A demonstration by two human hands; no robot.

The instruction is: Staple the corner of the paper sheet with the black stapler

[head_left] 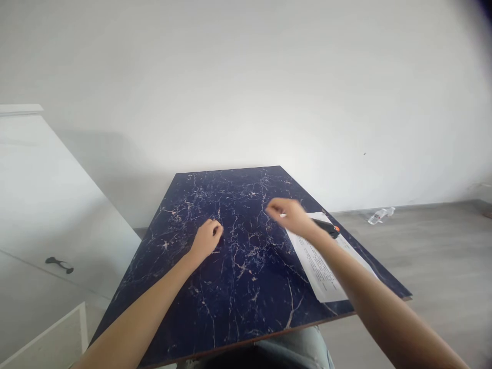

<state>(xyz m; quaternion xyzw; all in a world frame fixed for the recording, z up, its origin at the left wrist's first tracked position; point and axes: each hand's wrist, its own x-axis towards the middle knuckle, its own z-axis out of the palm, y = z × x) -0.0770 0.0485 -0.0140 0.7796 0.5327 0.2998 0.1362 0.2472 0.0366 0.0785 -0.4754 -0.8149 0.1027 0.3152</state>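
Note:
My left hand rests loosely closed on the dark blue marble-patterned tabletop, left of the middle. Between its thumb and forefinger is a dark gap, and no object shows there. Farther right, my right hand is curled with its fingertips together, a little blurred. Whether it holds anything small is hidden. Under the right hand and forearm lies a printed sheet of paper, partly covered by them. A black object with an orange round part sits on the sheet beside my right wrist; the arm hides some of it.
A white cabinet with a dark handle stands at the left. Behind the table rises a pale wall. A clear plastic bottle lies on the grey floor to the right.

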